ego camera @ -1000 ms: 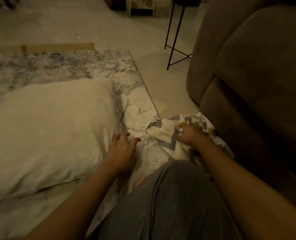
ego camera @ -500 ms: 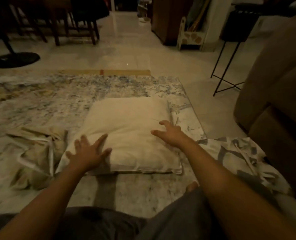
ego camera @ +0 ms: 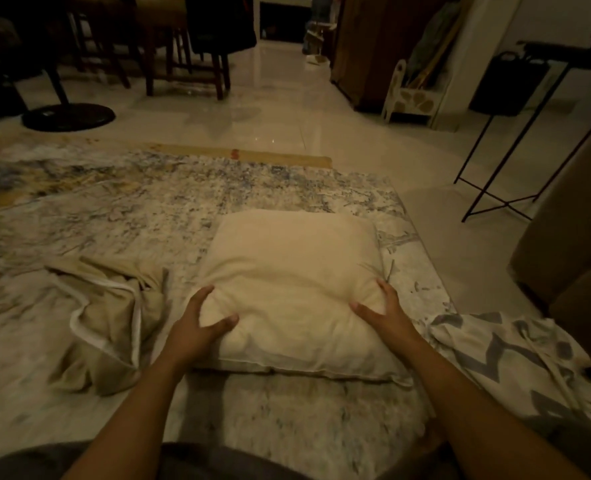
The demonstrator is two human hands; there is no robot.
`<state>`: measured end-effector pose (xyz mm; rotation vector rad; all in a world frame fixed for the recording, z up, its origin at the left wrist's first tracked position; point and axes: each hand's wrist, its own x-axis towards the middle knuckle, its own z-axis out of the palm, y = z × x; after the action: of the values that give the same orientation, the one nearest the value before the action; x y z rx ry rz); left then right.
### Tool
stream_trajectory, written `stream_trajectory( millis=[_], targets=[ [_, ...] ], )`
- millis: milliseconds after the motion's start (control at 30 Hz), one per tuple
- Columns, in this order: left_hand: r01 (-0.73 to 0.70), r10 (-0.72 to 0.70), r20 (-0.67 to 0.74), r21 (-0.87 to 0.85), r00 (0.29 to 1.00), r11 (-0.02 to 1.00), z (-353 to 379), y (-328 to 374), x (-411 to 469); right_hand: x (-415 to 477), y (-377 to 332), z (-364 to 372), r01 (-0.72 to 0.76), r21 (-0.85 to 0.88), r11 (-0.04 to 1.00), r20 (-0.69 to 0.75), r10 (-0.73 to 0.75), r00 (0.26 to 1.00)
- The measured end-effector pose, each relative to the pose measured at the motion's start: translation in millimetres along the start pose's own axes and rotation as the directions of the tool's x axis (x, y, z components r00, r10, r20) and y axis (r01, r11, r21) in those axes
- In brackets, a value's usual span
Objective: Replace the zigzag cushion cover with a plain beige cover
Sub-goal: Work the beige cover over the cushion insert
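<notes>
Where the rug [ego camera: 183, 216] under the cushion [ego camera: 294, 268] ends, seemingly tiled floor [ego camera: 287, 126] begins.

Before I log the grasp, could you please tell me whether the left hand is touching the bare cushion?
Touching. The head view shows the left hand gripping the bare cushion at its near left corner, fingers and thumb sunk into the bulging fabric.
</notes>
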<state>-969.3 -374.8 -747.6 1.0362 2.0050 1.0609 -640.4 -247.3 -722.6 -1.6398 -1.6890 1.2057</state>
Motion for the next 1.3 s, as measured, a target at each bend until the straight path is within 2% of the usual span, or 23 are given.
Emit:
stream_trajectory(
  millis=[200,267,333,433,500,567,633,667,733,800,867,967,1100,1167,1233,1300],
  targets=[
    [-0.017,0.018,0.011,-0.03,1.0,0.999,-8,9,-22,-15,-17,-13,0.02,-0.114,0.993,0.016,-0.019,1.0],
    [0.024,-0.024,0.069,0.0,0.997,1.0,-15,15,-36,-29,-23,-21,0.03,-0.159,0.987,0.049,-0.023,0.999],
    [0.092,-0.106,0.185,0.081,0.977,0.992,-26,20,-48,-44,-26,-31,0.021,-0.202,0.979,0.123,0.004,0.992],
    [0.191,-0.294,0.333,0.308,0.896,0.932,-51,29,-70,-68,-32,-48,-0.077,-0.311,0.947,0.273,0.166,0.948],
    [0.143,-0.369,0.39,0.499,0.844,0.855,-64,34,-85,-83,-36,-58,-0.141,-0.449,0.882,0.354,0.321,0.879],
    [0.067,-0.385,0.419,0.601,0.822,0.797,-72,39,-97,-92,-39,-64,-0.12,-0.601,0.79,0.368,0.406,0.836],
    [0.029,-0.32,0.354,0.631,0.879,0.775,-72,41,-98,-89,-40,-65,0.002,-0.735,0.678,0.282,0.304,0.91],
    [0.007,-0.251,0.291,0.639,0.923,0.769,-68,42,-94,-86,-43,-60,0.041,-0.747,0.664,0.236,0.207,0.949],
    [-0.064,-0.053,0.176,0.597,0.983,0.8,-50,45,-82,-79,-49,-42,0.125,-0.658,0.742,0.206,0.018,0.978],
    [-0.108,0.057,0.122,0.467,0.991,0.877,-22,48,-70,-70,-51,-14,0.224,-0.574,0.788,0.208,-0.124,0.97],
    [-0.095,0.048,0.114,0.446,0.992,0.89,2,44,-60,-62,-46,10,0.291,-0.617,0.731,0.232,-0.184,0.955],
    [-0.039,-0.077,0.187,0.548,0.979,0.836,15,31,-49,-51,-36,19,0.29,-0.669,0.684,0.263,-0.147,0.954],
    [-0.035,-0.232,0.33,0.638,0.915,0.77,5,31,-50,-45,-33,11,0.279,-0.662,0.695,0.347,-0.046,0.937],
    [-0.073,-0.284,0.417,0.66,0.863,0.748,-15,39,-49,-45,-41,13,0.253,-0.689,0.679,0.338,-0.007,0.941],
    [-0.087,-0.275,0.465,0.619,0.842,0.78,-46,44,-48,-45,-61,23,0.25,-0.748,0.615,0.295,-0.029,0.955],
    [-0.027,-0.222,0.399,0.532,0.89,0.847,-81,38,-50,-40,-86,45,0.318,-0.743,0.589,0.297,-0.135,0.945]
  ],
)
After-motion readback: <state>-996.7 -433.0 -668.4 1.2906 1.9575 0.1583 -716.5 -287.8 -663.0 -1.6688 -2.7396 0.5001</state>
